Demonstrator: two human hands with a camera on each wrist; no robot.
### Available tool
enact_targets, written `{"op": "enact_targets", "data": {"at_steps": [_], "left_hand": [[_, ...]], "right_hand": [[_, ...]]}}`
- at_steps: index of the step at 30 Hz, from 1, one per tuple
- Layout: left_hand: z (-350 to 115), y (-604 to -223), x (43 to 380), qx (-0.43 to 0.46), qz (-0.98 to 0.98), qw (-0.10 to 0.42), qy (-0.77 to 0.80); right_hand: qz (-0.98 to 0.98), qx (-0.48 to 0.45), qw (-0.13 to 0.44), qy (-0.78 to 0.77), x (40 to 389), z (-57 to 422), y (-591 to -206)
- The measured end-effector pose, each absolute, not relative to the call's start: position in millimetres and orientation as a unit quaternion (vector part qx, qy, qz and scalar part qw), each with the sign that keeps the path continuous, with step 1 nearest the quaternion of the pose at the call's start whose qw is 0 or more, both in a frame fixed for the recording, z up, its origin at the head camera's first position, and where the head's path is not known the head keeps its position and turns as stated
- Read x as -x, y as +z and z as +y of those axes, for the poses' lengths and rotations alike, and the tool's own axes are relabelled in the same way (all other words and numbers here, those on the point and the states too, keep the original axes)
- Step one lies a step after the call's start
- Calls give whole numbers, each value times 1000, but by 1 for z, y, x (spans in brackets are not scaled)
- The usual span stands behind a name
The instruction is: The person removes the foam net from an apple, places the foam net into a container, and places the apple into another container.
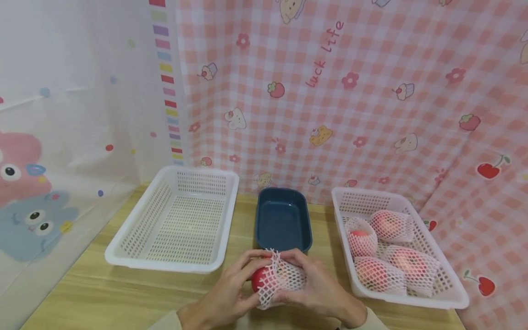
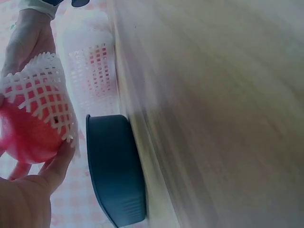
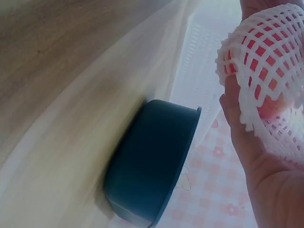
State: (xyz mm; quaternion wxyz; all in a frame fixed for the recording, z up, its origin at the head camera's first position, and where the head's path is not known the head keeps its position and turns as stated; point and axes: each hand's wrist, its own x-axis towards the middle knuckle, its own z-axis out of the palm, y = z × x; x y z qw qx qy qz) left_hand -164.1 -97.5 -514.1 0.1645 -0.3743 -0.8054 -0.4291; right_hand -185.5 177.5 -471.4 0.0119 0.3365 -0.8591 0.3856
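A red apple, partly covered by a white foam net sleeve, is between both hands in front of the blue bin. My left hand grips the apple's bare side, fingers over the top and thumb below near the net's edge. On the other side, my right hand holds the netted end with fingers above and thumb underneath. In the left wrist view the apple's bare red skin shows below the net. The right wrist view shows the net spread around the fruit, with the right thumb along it.
A white perforated basket stands at left with nothing in it. The small dark-blue bin stands at centre back. At right, another white basket holds several netted apples. A checked curtain hangs behind the wooden table.
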Motion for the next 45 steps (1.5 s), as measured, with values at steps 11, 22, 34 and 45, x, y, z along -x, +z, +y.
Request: {"op": "enact_targets", "data": {"at_steps": [11,22,34,45], "left_hand": [[-102,-510,163,371,-818,146,-415],[-106,-512,165,372,-821,188,-391],[-106,-512,165,343,-836,168,-394],[-107,-511,162,333,-830,155,-421]], "right_hand": [[-829,-377,79,405,189,181,-467],[-803,-381,65,453,191,184,-460],[-832,-357,39,423,192,191,-453],[-859,-363,62,357,195,194,-441]]}}
